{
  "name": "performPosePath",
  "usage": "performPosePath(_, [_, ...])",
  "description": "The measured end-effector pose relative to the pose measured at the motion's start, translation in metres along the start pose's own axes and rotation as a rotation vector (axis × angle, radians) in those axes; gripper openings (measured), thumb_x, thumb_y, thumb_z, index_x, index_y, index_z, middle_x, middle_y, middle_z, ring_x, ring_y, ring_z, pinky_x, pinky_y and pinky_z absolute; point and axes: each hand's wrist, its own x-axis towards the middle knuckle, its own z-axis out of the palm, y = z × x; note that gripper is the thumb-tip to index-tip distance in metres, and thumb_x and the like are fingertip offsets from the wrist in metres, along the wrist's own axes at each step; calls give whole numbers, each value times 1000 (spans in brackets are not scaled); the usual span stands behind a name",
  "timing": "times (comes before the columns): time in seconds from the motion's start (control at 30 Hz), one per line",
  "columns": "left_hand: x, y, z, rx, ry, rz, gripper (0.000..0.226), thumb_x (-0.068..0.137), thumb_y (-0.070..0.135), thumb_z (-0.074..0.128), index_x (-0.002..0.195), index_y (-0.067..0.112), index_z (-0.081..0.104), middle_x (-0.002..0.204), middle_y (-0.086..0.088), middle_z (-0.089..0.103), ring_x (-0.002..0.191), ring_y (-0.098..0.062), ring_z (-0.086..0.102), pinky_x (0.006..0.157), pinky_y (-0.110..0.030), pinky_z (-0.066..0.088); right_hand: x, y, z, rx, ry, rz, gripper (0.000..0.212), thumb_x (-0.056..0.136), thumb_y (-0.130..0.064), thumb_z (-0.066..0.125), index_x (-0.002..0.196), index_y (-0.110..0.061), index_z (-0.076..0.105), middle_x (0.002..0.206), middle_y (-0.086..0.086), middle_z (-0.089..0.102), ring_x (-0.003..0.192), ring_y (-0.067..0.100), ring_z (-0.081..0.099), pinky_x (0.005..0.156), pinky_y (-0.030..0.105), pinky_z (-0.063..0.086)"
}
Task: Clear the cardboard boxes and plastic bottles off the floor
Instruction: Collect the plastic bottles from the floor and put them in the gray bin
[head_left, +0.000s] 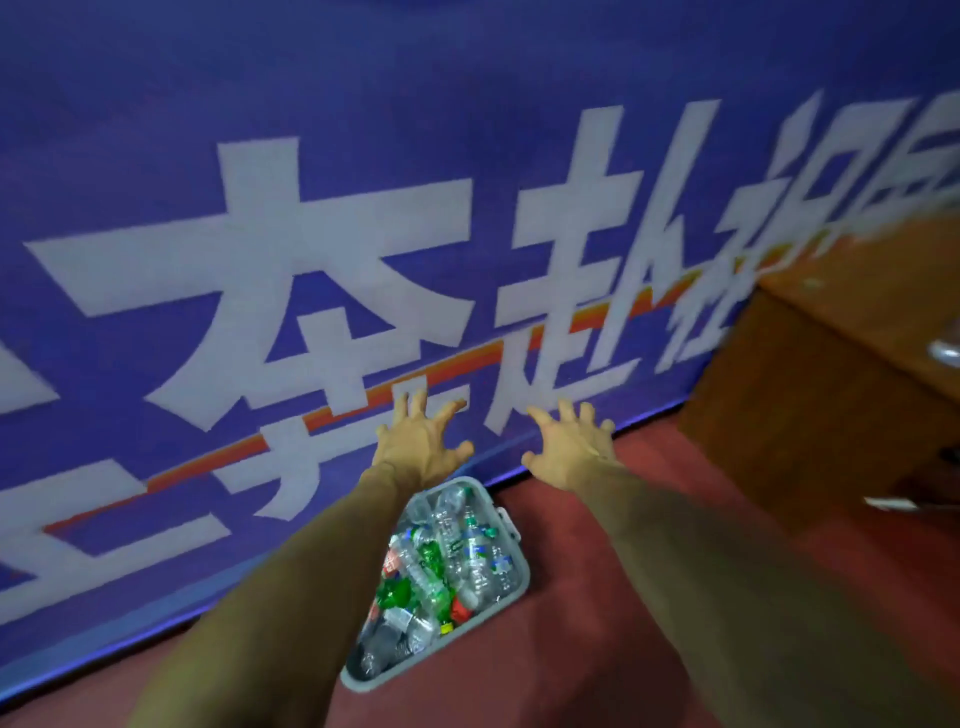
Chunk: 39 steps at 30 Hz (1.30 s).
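A grey plastic bin (521, 571) stands on the red floor against a blue banner wall, filled with several clear and green plastic bottles (457, 556). Both my arms stretch forward above it. My left hand (418, 441) is out past the bin's far end, fingers spread and slightly bent, holding nothing. My right hand (569, 447) is level with it, a little to the right, fingers spread too and empty. My left forearm hides the bin's left side. No cardboard box is in view.
A blue banner (311, 208) with large white characters fills the left and centre. A brown wooden desk (810, 384) stands at the right, close to the wall. Red floor (597, 623) lies open to the right of the bin.
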Motion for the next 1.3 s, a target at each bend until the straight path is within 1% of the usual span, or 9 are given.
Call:
performPosePath(0.2, [-23, 77, 5, 31, -60, 287, 72, 91, 59, 55, 154, 47, 20, 167, -4, -2, 153, -35, -4, 113, -66, 24, -90, 49, 11, 50, 39, 266, 86, 89, -57, 57, 157, -44, 6, 167, 3, 1, 151, 39, 3, 115, 64, 14])
performPosePath(0.33, [-52, 134, 18, 82, -108, 472, 74, 91, 60, 55, 154, 47, 18, 167, -4, -2, 153, -33, -5, 113, -67, 21, -170, 87, 31, 67, 15, 456, 91, 92, -60, 51, 157, -43, -9, 167, 4, -13, 151, 41, -9, 114, 69, 2])
performPosePath(0.37, [-62, 151, 20, 89, -120, 515, 74, 90, 59, 55, 154, 47, 18, 167, -4, -2, 153, -33, -4, 114, -66, 22, -191, 97, 35, 79, 18, 504, 90, 93, -60, 50, 157, -42, -11, 167, 4, -13, 151, 41, -9, 114, 69, 0])
performPosePath(0.47, [-98, 200, 29, 89, -149, 644, 74, 90, 58, 57, 154, 46, 21, 166, -8, 2, 152, -34, 5, 113, -65, 25, -258, 125, 46, 90, 42, 638, 86, 95, -60, 46, 157, -40, -11, 168, 5, -5, 151, 41, 1, 115, 68, 6])
performPosePath(0.53, [-124, 232, 37, 107, -151, 732, 74, 90, 58, 57, 154, 46, 22, 166, -8, 5, 151, -34, 8, 113, -63, 26, -299, 142, 53, 75, 51, 722, 86, 95, -62, 43, 157, -40, -12, 167, 5, -4, 151, 42, 4, 114, 68, 11])
performPosePath(0.67, [-184, 299, 55, 157, -170, 881, 73, 90, 59, 55, 153, 48, 20, 166, -6, 3, 152, -34, 1, 115, -62, 23, -382, 178, 73, 97, 44, 862, 87, 95, -68, 36, 155, -39, -20, 165, 7, -21, 151, 42, -11, 113, 72, 6])
performPosePath(0.87, [-309, 410, 98, 205, -207, 1079, 73, 90, 60, 54, 153, 50, 19, 167, -3, -3, 153, -33, -7, 117, -64, 16, -537, 233, 119, 188, 84, 1040, 81, 95, -71, 27, 154, -42, -20, 164, 5, -25, 150, 41, -18, 113, 73, -2])
performPosePath(1.07, [-470, 505, 156, 204, -245, 1287, 74, 90, 59, 53, 153, 50, 18, 167, -4, -8, 152, -33, -8, 117, -65, 15, -727, 272, 172, 244, 63, 1283, 85, 94, -74, 28, 153, -41, -23, 165, 5, -22, 151, 40, -13, 114, 72, 2])
performPosePath(1.3, [-649, 605, 217, 268, -292, 1614, 72, 91, 62, 50, 154, 50, 18, 167, -5, -11, 152, -32, -13, 117, -66, 13, -918, 288, 215, 305, 54, 1559, 83, 92, -78, 19, 153, -40, -24, 166, 6, -18, 152, 39, -8, 115, 69, 4])
